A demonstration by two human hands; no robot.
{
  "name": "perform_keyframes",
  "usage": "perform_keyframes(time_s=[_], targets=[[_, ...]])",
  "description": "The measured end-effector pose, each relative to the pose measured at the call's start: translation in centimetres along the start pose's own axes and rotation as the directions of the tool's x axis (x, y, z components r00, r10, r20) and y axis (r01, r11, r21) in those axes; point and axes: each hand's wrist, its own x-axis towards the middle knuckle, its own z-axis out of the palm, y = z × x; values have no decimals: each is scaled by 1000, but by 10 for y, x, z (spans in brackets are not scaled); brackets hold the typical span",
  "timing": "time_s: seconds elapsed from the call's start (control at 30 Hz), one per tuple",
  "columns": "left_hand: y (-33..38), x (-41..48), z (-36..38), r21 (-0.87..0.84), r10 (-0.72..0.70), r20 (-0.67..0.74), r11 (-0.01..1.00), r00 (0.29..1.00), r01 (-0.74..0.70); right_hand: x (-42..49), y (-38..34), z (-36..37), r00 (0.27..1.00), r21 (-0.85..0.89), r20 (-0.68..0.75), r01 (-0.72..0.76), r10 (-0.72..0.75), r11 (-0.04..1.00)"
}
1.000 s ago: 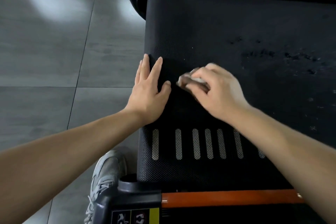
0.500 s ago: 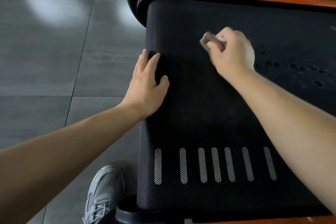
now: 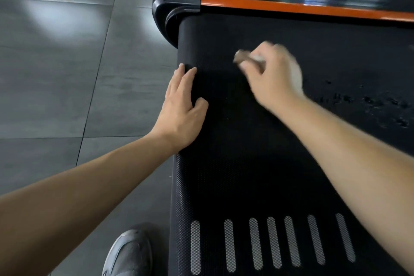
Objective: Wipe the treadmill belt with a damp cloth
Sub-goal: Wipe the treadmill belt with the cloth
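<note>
**Black belt, grey tiles all round**

Head view: textured treadmill belt (image 3: pixel 246 163) sits on a grey tiled floor (image 3: pixel 56 74), with an orange rail (image 3: pixel 313 10) along the far edge. Left hand (image 3: pixel 181 112) lies flat at the belt's end, fingers straight. Right hand (image 3: pixel 273 74), blurry, pinches a small cloth (image 3: pixel 243 57) on the belt. Dark specks (image 3: pixel 369 101) off right, open belt nearer.

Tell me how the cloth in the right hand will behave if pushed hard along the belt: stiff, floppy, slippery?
Probably floppy: the cloth is balled small inside the right hand, only a wad showing. Likely light, since one hand carries it. It may drag rather than slide, as the belt looks finely textured.
</note>
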Motion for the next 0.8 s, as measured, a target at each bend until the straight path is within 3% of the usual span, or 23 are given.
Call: perform_keyframes(time_s=[0.07,0.13,0.17,0.23,0.3,0.37,0.5,0.57,0.67,0.7,0.8], targets=[[3,10,-1,6,-6,-8,1000,1000,6,-34,-18,1,982,162,104,142,-160,976],[6,21,-4,24,-1,-5,1000,1000,2,-36,-11,-2,963,161,143,207,-231,965],[8,26,-4,42,8,4,999,1000,-8,-20,-3,-3,973,84,99,202,-210,976],[13,36,-3,100,28,37,994,999,-32,24,16,-3,999,-43,17,40,-39,998],[16,41,1,155,28,48,987,998,-35,50,23,-2,998,-52,-19,-66,65,996],[16,42,5,194,17,36,981,999,-24,42,15,6,1000,-8,5,-4,4,1000],[14,42,10,249,21,4,968,1000,-21,10,2,2,952,95,170,242,-255,966],[13,42,11,266,36,9,963,999,-37,43,15,3,971,-13,102,217,-215,976],[12,40,11,280,59,28,958,998,-64,96,31,8,999,-83,-29,-38,35,996],[12,40,11,284,65,32,956,997,-71,100,30,13,998,-76,-42,-55,52,996],[11,40,12,297,74,35,952,997,-81,69,4,21,988,6,62,142,-142,990]])
